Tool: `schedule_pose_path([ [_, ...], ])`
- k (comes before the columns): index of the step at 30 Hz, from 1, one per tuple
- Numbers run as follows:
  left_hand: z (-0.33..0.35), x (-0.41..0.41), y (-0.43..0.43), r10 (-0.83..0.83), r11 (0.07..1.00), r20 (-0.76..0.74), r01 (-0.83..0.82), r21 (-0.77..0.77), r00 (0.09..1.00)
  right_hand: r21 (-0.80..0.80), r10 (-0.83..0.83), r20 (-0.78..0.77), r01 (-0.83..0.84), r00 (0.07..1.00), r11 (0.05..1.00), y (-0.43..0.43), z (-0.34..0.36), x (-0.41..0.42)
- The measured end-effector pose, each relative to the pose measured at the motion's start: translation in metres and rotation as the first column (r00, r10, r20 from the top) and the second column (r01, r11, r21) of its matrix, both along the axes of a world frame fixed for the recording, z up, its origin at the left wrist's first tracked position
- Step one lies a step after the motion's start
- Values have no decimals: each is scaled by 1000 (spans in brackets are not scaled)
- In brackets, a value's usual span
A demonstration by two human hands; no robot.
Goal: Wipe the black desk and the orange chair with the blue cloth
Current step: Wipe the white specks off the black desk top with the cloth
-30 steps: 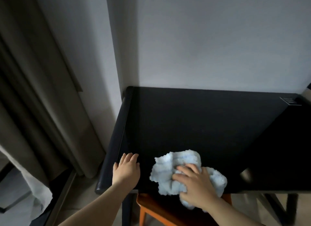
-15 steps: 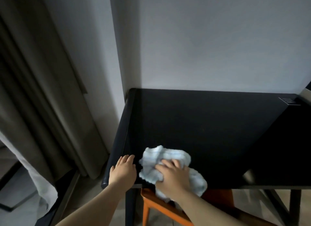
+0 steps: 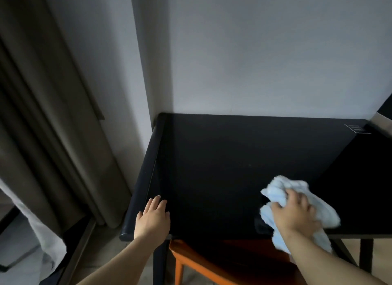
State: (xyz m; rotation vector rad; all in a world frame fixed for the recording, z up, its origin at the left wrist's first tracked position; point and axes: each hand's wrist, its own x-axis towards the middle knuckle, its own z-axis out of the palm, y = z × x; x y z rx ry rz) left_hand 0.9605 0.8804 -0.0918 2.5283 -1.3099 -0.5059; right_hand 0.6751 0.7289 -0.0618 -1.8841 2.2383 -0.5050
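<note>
Black flat-topped desk (image 3: 222, 168) fills your view, the orange wooden chair (image 3: 191, 257) tucked under its front edge. The crumpled blue cloth (image 3: 282, 189) has shifted from beside your left hand to the front right. Its long axis runs front to back, and its near end overhangs the edge. Your right hand (image 3: 297, 214) grips it from above. Your left hand (image 3: 153, 218) stays flat at the front-left corner, well apart.

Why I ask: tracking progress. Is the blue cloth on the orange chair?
No, the right hand grips the blue cloth on the black desk.
</note>
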Motion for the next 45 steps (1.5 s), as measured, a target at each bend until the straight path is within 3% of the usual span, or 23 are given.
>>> schedule_pose_path([
  [3,0,4,-1,11,1000,2,-11,12,1000,-11,382,103,-383,918,924,13,0,41],
  [5,-2,5,-5,24,1000,3,-24,13,1000,68,685,-31,-683,728,728,30,-10,65],
  [7,-1,4,-11,30,999,5,-30,14,1000,132,818,-134,-808,560,575,37,-20,74],
  [8,-1,2,-15,29,999,4,-29,15,1000,190,823,-140,-801,550,568,36,-25,74],
  [11,1,-6,-27,13,1000,-10,-13,15,1000,338,698,-147,-627,701,702,26,-26,63],
  [13,2,-15,-37,-3,1000,-27,3,18,1000,327,619,-119,-558,776,762,18,-13,62],
  [15,4,-24,-46,-23,1000,-54,23,14,998,160,551,-102,-533,828,831,8,-1,66],
  [18,6,-33,-59,-51,999,-65,50,-9,997,-102,371,88,-362,924,926,-19,14,62],
  [19,7,-34,-62,-53,999,-59,52,-10,997,-85,326,120,-317,938,945,-28,17,57],
  [21,7,-33,-65,-34,999,-50,35,8,998,172,335,-71,-319,940,932,-39,17,44],
  [23,5,-31,-67,-11,999,-43,12,30,999,432,410,-166,-307,897,848,-41,8,33],
  [24,4,-30,-68,-10,999,-39,12,40,999,481,433,-165,-311,886,820,-40,2,28],
  [26,4,-27,-70,-16,998,-25,17,58,1000,403,452,-167,-358,876,843,-38,-6,21],
  [28,5,-25,-74,-11,997,-11,11,71,1000,171,366,-63,-351,928,920,-43,-1,17],
  [31,5,-26,-87,4,994,10,-5,105,1000,-144,125,209,-96,970,985,-66,9,3],
  [33,3,-25,-94,40,988,8,-40,152,999,-121,-19,256,52,966,991,-84,13,-10],
  [35,1,-19,-99,96,976,9,-96,197,995,103,-90,138,76,986,992,-98,12,-20],
  [38,-5,-8,-99,126,971,30,-129,201,992,414,-75,21,60,997,909,-118,2,-20],
  [40,-5,-3,-97,122,978,48,-128,163,991,476,-32,-8,32,999,879,-126,-4,-7],
  [43,-4,5,-93,151,986,13,-151,75,988,390,90,-125,-34,988,920,-123,-6,29],
  [45,1,9,-91,197,980,-35,-198,-31,980,239,279,-98,-249,955,938,-109,-10,64],
])
